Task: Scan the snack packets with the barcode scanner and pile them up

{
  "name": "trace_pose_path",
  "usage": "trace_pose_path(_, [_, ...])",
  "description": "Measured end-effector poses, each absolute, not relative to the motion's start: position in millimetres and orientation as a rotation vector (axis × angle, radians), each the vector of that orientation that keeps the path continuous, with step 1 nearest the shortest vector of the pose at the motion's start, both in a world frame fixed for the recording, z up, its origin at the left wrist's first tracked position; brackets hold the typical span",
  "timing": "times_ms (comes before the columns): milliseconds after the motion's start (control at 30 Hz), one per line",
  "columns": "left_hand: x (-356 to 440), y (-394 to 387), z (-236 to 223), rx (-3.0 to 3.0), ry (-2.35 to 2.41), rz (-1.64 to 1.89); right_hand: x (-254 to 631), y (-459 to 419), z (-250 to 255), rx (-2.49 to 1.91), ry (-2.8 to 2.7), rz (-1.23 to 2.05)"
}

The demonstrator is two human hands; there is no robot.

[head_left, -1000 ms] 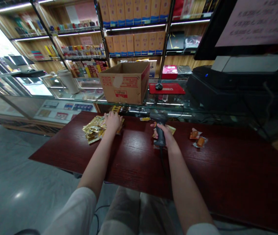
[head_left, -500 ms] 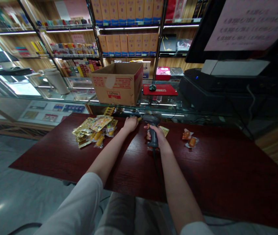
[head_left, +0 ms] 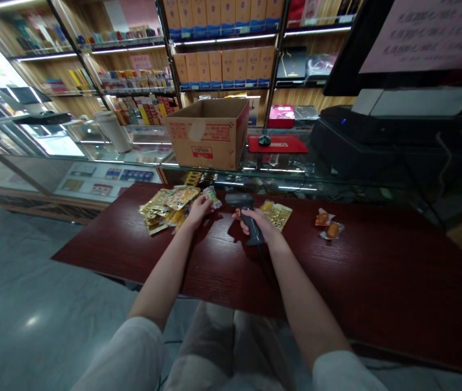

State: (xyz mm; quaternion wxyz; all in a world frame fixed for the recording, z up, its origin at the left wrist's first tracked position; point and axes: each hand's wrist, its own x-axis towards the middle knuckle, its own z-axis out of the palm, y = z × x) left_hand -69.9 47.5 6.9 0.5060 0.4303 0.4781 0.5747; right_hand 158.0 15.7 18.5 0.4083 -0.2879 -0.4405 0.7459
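Note:
My right hand (head_left: pixel 266 225) is wrapped round the handle of a dark barcode scanner (head_left: pixel 240 201), whose head points left above the table. My left hand (head_left: pixel 199 210) has its fingers closed at the edge of a small clear snack packet (head_left: pixel 213 196) with greenish print. Just left of that hand lies a heap of gold snack packets (head_left: pixel 161 205), some with yellow pieces in clear wrap. Behind my right hand, partly covered by it, are more gold packets (head_left: pixel 282 216). Two brown snacks in clear wrap, one of them this vacuum-packed piece (head_left: pixel 332 231), lie farther right.
An open cardboard box (head_left: pixel 208 142) stands on the glass counter beyond the table (head_left: pixel 222 271). Right of it are a red mat (head_left: pixel 291 143) with a black mouse (head_left: pixel 264 140) and a monitor (head_left: pixel 413 43). Stocked shelves line the back.
My left hand has moved left and towards the heap, with the clear packet now at its fingers. The scanner has tilted and uncovered more gold packets beside it. The view has shifted slightly.

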Motion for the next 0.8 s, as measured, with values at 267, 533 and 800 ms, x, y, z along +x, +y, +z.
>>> trace_pose_path(267, [-73.9, 50.0, 11.0, 1.056, 1.189, 1.394, 147.2, 8.7, 14.1, -0.781, -1.162, 1.851])
trace_pose_path(533, [-68.9, 50.8, 13.5, 1.136, 1.287, 1.379, 145.6, 9.3, 16.0, -0.768, -1.137, 1.850])
trace_pose_path(800, [-77.3, 49.9, 12.7, 1.708, 1.591, 1.447, 157.7, 12.3, 21.6, -0.846, -1.136, 1.758])
